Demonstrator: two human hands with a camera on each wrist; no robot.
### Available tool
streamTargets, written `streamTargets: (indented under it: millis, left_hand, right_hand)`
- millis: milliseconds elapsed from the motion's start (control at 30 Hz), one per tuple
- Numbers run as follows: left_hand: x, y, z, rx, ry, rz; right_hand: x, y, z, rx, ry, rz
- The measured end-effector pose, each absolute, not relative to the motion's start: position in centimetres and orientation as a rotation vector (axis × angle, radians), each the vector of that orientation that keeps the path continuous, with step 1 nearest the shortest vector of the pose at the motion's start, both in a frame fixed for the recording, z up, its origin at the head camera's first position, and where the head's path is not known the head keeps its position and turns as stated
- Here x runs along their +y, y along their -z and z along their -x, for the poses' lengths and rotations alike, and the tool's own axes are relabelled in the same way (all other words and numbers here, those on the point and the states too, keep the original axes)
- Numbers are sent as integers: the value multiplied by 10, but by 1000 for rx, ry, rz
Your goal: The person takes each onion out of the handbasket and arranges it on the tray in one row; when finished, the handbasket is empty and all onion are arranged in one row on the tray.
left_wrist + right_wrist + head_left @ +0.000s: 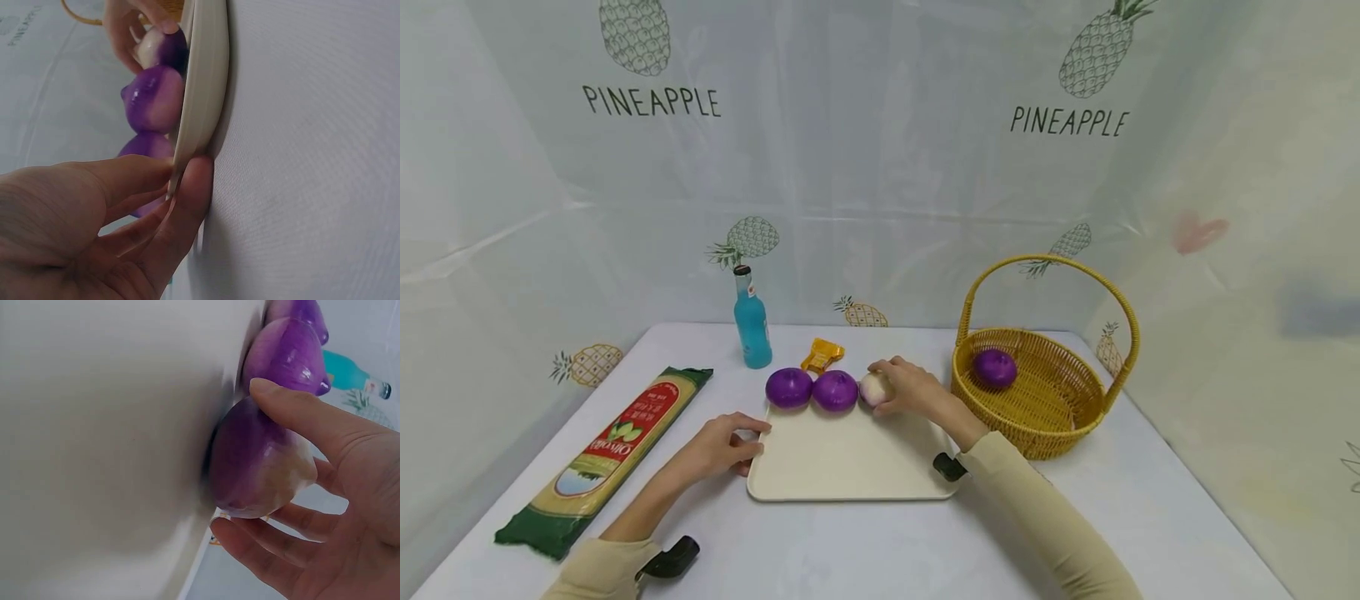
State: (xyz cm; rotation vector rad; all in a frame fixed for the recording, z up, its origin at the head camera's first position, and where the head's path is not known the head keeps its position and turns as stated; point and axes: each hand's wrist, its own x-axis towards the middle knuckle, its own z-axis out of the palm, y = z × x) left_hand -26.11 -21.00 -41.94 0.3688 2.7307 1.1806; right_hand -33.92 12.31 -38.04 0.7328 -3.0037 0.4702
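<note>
A cream rectangular tray (850, 467) lies on the table, with two purple onions (789, 388) (835, 391) side by side along its far edge. My left hand (727, 443) grips the tray's left rim; in the left wrist view the thumb is above the rim and fingertips below it. At the far right of the tray, my right hand (912, 390) holds a white-and-purple onion (259, 465) beside the other two. Its thumb rests on the onion's side while the fingers curve round the other side, partly hidden in the head view.
To the right stands a wicker basket (1030, 446) with a tall handle and one purple onion (996, 368) inside. Behind the tray are an orange packet (823, 355) and a blue bottle (752, 325). A long pasta packet (606, 458) lies at the left.
</note>
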Motion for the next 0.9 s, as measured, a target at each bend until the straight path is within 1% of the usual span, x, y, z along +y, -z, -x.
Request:
streamTargets:
  millis: [200,367,500,667,900]
  left_hand:
    - [-209,421,263,2720,-1190,-359]
    - [-210,421,263,2736,-1173,-337]
    - [-211,419,262,2748,-1145,-344]
    - [-211,416,262,2760,-1129,-358]
    - [-211,417,261,2741,-1157,-391]
  right_hand:
    - [128,376,336,-3017,-444,-694]
    - [142,356,329,-2966,-480,-718]
    - [164,335,320,-2910,-487,-725]
    - [198,312,309,-2889,-521,-646]
    - [248,299,304,-2929,-532,-585]
